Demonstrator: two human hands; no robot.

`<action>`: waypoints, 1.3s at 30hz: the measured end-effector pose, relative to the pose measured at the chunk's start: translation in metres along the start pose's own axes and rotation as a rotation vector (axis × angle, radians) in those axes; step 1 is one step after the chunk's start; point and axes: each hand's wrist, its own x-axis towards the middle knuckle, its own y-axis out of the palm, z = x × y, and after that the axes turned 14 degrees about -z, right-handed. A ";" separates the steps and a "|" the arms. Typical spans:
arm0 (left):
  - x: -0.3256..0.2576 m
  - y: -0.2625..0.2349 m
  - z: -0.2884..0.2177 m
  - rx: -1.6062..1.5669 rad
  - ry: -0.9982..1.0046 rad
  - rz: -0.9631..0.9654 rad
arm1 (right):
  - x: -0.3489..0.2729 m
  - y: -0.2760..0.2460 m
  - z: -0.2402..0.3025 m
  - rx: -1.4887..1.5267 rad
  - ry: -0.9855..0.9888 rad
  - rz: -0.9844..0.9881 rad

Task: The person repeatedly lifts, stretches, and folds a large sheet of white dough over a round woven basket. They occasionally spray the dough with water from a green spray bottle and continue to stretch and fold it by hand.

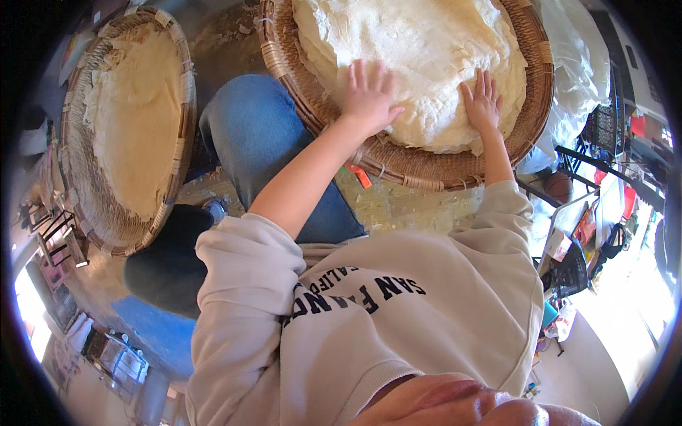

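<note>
A wide, pale, layered stack of thin wrinkled sheets (426,42), resembling thin flatbreads, lies in a round woven basket (419,170) in front of me. My left hand (371,96) rests flat on the near left part of the stack, fingers spread. Farther right, my right hand (483,105) lies with outstretched fingers on the near right part of the same sheets. Neither hand grips anything. The far side of the basket is cut off by the picture's upper edge.
Another woven basket (188,92) with similar pale sheets (138,128) stands at the left, beyond my bent knee (252,117). Clear plastic sheeting (579,64) bunches right of the near basket. A basketball (558,187) and metal-framed furniture are at the right. A small orange object (363,177) lies below the basket.
</note>
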 end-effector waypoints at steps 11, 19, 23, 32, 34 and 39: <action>-0.034 -0.041 -0.008 -0.346 0.171 -0.216 | -0.214 -0.109 0.105 0.796 -0.702 0.091; -0.198 -0.139 0.106 -0.498 -0.346 -0.908 | -0.285 0.066 0.168 0.668 0.181 0.342; -0.289 -0.129 0.139 -0.640 -0.717 -0.805 | -0.267 0.039 0.154 0.601 0.202 0.488; -0.374 -0.026 0.175 -0.998 -1.144 -0.497 | -0.289 -0.199 0.105 1.188 0.512 0.331; -0.378 -0.014 0.177 -1.004 -1.079 -0.404 | -0.288 -0.237 0.102 1.252 0.656 0.327; -0.385 -0.006 0.171 -0.883 -0.926 -0.309 | -0.284 -0.278 0.108 1.471 0.760 0.275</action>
